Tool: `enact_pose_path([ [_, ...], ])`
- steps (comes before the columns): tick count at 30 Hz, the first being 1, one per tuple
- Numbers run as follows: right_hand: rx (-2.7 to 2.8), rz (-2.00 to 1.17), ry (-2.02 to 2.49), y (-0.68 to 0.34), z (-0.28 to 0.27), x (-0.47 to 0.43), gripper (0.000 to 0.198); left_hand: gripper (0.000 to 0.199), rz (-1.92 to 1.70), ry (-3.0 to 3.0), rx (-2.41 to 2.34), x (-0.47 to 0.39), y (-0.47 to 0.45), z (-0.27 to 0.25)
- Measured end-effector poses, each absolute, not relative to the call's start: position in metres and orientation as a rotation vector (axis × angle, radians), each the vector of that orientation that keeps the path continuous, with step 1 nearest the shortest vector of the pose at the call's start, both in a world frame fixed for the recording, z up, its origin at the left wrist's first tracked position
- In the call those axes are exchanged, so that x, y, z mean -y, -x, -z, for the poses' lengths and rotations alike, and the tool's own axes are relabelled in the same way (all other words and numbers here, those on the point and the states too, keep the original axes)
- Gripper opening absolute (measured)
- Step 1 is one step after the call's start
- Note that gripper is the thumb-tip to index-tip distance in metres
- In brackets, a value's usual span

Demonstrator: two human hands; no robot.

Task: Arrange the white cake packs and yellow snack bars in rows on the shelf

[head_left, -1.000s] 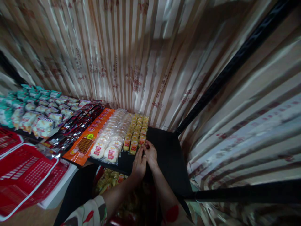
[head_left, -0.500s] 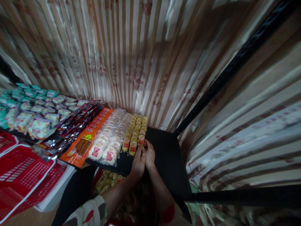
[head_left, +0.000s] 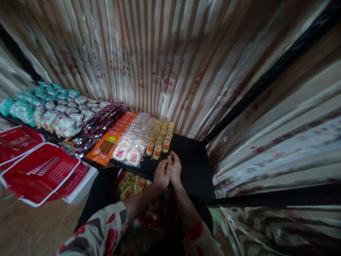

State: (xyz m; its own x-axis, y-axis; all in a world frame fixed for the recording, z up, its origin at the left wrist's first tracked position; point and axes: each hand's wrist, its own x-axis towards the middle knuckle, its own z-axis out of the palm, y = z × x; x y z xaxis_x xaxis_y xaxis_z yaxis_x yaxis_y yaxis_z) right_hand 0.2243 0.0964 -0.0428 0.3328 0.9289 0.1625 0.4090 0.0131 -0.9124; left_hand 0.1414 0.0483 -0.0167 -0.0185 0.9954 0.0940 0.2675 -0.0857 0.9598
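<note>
My left hand (head_left: 162, 175) and my right hand (head_left: 175, 168) are together above the black shelf (head_left: 190, 167), fingers curled in and touching each other. Whatever lies between the fingers, if anything, is hidden. Just beyond my fingertips stand rows of small yellow wrapped snacks (head_left: 160, 137), lined up toward the wall. Left of them lie rows of white round wrapped snacks (head_left: 133, 142) in clear plastic. Below the shelf edge, near my left forearm, more yellow wrapped snacks (head_left: 133, 185) sit in a container partly covered by my arms.
An orange bag of stick snacks (head_left: 108, 144), dark shiny packets (head_left: 98, 126), white packets (head_left: 64, 124) and green packets (head_left: 29, 97) continue leftward along the shelf. Red baskets (head_left: 45, 170) with white handles stand at lower left. A black post (head_left: 255, 90) slants before the striped sheeting (head_left: 160, 53).
Both hands have drawn back from the front of the yellow snack rows, leaving a small gap, and closed together. The camera view has shifted, so the shelf appears higher and further right.
</note>
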Motion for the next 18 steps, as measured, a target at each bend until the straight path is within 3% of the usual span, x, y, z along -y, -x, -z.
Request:
enact_pose_path([
  [5, 1.313, -0.624, 1.503, -0.203, 0.038, -0.042, 0.038, 0.031, -1.147, -1.561, -1.345, 0.001, -0.112, 0.017],
  [11, 1.849, -0.591, 1.509, -0.186, 0.071, 0.025, 0.032, 0.028, -0.921, -1.752, -1.388, 0.038, -0.052, 0.057],
  [18, 2.126, -0.348, 2.126, -0.200, 0.094, 0.011, 0.032, 0.045, -0.307, -1.859, -1.921, -0.018, -0.003, 0.095],
])
